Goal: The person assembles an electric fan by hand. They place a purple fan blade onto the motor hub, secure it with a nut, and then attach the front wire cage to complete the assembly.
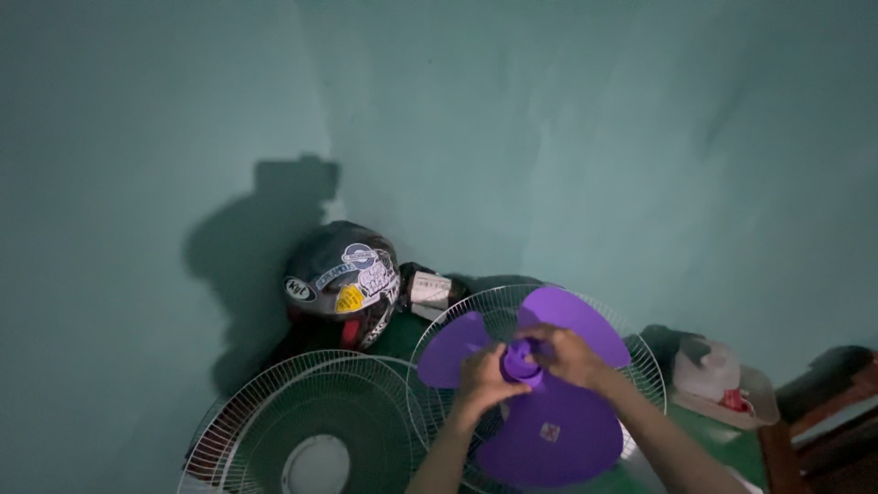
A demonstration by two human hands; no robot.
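Head view: purple fan blade (558,416) sits in front of the white wire fan guard (457,320), three lobes spread out from a central purple hub (519,362). Left hand (483,380) is curled closed around the hub from the lower left, likely bracing it. Right hand (569,355) comes over the hub from the right, fingers bent and closed on its top, so both hands pinch the same centre; probably the grip for seating or turning the blade on its shaft, which is hidden. Second wire guard (311,421) leans just left of the blade, round white centre plate facing up. A dark stickered helmet (343,279) sits up-left of the blade, a pale hat (712,375) to its right. Green surface (722,437) shows beside the hat. Teal wall (549,137) behind the blade, dim light, hard shadow left of the helmet.
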